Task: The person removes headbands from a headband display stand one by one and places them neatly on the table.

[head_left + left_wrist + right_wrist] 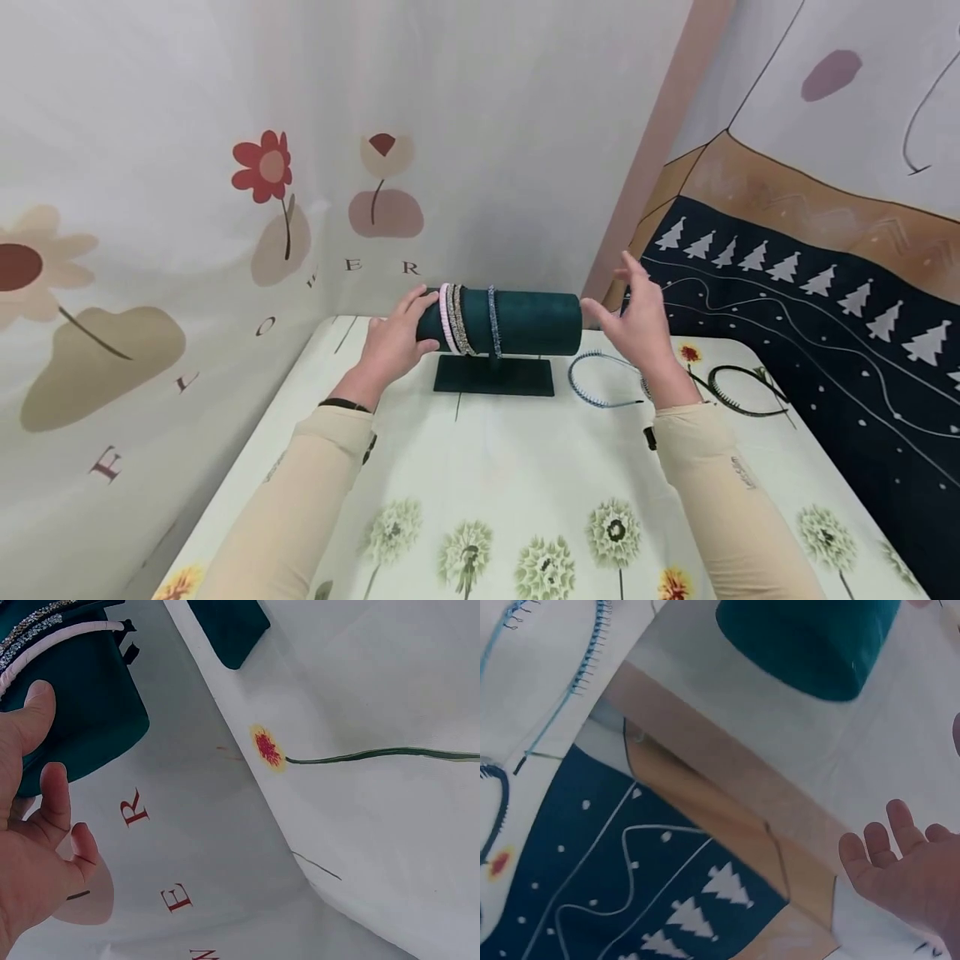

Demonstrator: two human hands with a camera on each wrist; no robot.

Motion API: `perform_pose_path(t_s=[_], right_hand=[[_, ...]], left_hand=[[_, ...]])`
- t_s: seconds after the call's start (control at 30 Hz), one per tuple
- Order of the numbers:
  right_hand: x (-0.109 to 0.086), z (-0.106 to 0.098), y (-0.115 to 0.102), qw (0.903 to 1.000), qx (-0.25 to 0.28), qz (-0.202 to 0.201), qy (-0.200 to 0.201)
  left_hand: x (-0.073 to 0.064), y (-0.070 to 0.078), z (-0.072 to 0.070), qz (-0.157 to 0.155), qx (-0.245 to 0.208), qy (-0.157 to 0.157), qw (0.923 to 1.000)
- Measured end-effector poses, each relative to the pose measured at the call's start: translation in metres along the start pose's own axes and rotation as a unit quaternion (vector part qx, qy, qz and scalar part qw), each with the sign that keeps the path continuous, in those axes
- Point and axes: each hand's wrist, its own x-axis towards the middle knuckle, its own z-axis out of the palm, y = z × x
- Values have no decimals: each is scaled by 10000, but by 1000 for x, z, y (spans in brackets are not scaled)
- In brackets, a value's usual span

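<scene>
A dark green velvet roll (538,323) on a flat base (498,377) stands toward the back of the table. Several headbands circle it: a pale pink one (447,318) nearest the left end, dark glittery ones (461,321) beside it, and a bluish sparkly one (493,322) near the middle. My left hand (393,343) holds the roll's left end, thumb in front and fingers behind, as the left wrist view shows too. Just off the roll's right end, my right hand (643,327) is raised with fingers spread, holding nothing.
To the right of the base lies a light blue toothed headband (592,402), partly behind the right wrist. A black toothed headband (738,408) lies farther right near the table edge. Printed cloth hangs behind and left; dark tree-patterned fabric (787,333) borders the right side.
</scene>
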Motion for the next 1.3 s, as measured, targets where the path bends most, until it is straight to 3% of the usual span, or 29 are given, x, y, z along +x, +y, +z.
perform_pose_path(t_s=[0.27, 0.43, 0.7, 1.03, 1.3], right_hand=[[8, 21, -23, 9969, -543, -417, -387], [14, 34, -38, 9901, -894, -754, -782], [17, 66, -56, 9582, -1832, -1436, -1663], [13, 99, -58, 9213, -2823, -1582, -2155], [20, 107, -59, 9111, -3088, -1567, -2233]], left_hand=[[0, 0, 1, 9, 20, 25, 10000], [1, 0, 0, -25, -33, -25, 10000], [1, -1, -1, 10, -37, 56, 10000], [-2, -3, 2, 20, 2, 42, 10000], [-2, 0, 0, -16, -5, 30, 10000]])
